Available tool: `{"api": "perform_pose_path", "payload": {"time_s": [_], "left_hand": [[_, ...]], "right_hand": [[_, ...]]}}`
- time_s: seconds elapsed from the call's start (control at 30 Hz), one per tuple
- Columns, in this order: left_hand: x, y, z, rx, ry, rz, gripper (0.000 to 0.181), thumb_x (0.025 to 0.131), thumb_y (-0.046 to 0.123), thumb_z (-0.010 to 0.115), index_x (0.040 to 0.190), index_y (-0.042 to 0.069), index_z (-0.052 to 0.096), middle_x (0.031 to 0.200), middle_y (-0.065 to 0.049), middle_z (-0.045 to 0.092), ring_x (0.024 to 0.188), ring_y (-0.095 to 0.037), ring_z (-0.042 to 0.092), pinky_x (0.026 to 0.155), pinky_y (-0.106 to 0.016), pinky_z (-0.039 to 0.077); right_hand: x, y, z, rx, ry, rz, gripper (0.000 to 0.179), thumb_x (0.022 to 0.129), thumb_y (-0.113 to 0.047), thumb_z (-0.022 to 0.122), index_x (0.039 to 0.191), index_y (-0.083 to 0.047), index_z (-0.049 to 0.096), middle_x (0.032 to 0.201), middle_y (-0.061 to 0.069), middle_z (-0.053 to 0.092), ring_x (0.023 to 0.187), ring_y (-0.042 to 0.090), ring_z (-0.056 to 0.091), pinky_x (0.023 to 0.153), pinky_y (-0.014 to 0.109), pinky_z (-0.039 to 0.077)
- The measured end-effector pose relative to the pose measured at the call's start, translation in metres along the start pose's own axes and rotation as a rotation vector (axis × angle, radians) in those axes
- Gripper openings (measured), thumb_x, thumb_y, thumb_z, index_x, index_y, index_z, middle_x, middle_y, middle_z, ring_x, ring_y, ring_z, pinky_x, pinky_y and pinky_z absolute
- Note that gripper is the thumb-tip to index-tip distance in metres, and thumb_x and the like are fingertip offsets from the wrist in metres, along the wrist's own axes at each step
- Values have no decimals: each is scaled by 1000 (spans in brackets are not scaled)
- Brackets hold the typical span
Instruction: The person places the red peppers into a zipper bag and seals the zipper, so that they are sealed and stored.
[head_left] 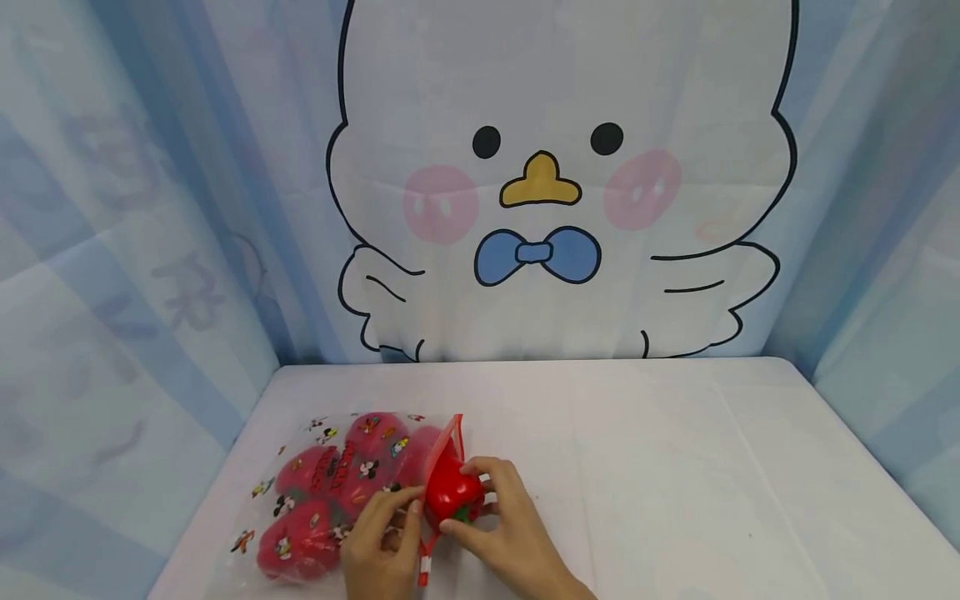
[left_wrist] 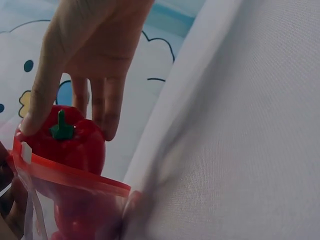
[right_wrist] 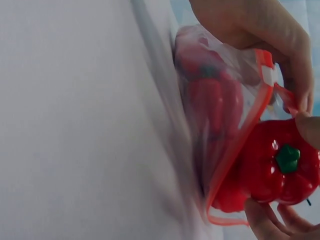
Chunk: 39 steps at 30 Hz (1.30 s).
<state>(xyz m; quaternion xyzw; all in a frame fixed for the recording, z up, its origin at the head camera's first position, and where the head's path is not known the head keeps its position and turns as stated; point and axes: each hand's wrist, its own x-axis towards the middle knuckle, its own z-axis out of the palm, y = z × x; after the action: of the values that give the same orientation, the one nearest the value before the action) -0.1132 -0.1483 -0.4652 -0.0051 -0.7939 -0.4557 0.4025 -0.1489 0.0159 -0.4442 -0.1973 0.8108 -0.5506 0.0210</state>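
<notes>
A clear plastic zip bag with cartoon prints lies on the left of the table, several red toy peppers inside it. Its red zipper rim stands parted at the right end. There, a shiny red toy bell pepper with a green stem sits partly in the mouth. My right hand grips this pepper, thumb on one side and fingers on the other. With thumb and fingers, my left hand pinches the rim near the white zip slider.
The white-covered table stretches off to the right of the bag. Behind it hangs a pale blue curtain with a large cartoon bird, and more curtain hangs along both sides.
</notes>
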Motion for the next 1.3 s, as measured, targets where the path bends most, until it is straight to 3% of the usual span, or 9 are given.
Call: {"api": "perform_pose_path", "payload": {"time_s": [0.3,0.6,0.9,1.13,1.3], "left_hand": [[2,4,-2,98,11,133,33,78,-13,81,98,13,79,80,8,66,62,4,55,47,-7,41],[5,9,-1,172,28,232,27,75,-10,81,93,9,79,79,4,64,58,2,49,48,-8,39],[6,13,-1,292,52,291,21,72,-6,81,88,8,79,78,1,64,57,1,45,48,-9,35],[7,15,1,301,63,333,12,80,4,71,89,6,80,79,-3,68,55,-6,51,48,-14,40],[5,19,4,393,40,338,18,72,1,81,89,7,80,80,-3,69,58,-10,59,51,-20,49]], "right_hand": [[-3,-2,13,-49,58,-46,61,87,-39,85,136,-22,54,132,4,53,112,18,56,83,29,60],[-6,-1,17,-28,103,-134,55,86,-3,82,132,-25,61,131,2,55,109,12,60,84,27,61],[-11,2,22,23,125,-132,39,98,-16,72,137,-25,67,134,4,56,112,16,63,87,28,61],[-14,7,24,76,119,-187,40,104,-9,61,143,-15,65,136,12,55,107,16,66,87,26,61],[-12,9,26,157,130,-99,34,103,-15,65,137,-17,68,131,10,58,109,17,66,86,22,60]]}}
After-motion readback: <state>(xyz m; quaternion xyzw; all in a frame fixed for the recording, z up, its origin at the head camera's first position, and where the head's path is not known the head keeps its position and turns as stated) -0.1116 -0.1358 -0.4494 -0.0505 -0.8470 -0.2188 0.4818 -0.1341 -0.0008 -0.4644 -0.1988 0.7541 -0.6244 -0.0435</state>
